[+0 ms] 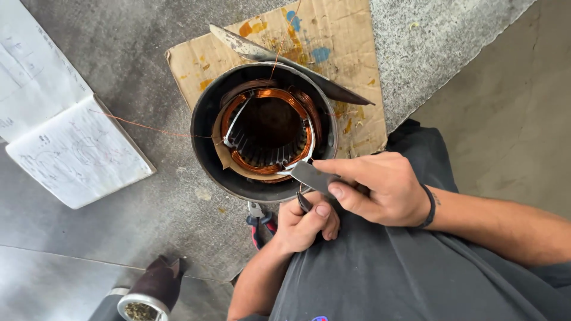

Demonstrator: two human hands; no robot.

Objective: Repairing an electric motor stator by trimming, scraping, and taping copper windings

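Fingers [351, 169] pinched on grey strip [312, 176]

Grey strip [309, 176] pinched flat at copper-wound stator [267, 128] rim.

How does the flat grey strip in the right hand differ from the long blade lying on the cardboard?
The grey strip is short and clean; the long blade is much longer and stained. The right hand pinches the strip at the motor stator rim; the blade rests untouched on the cardboard, partly behind the stator. Both are flat, grey and thin.
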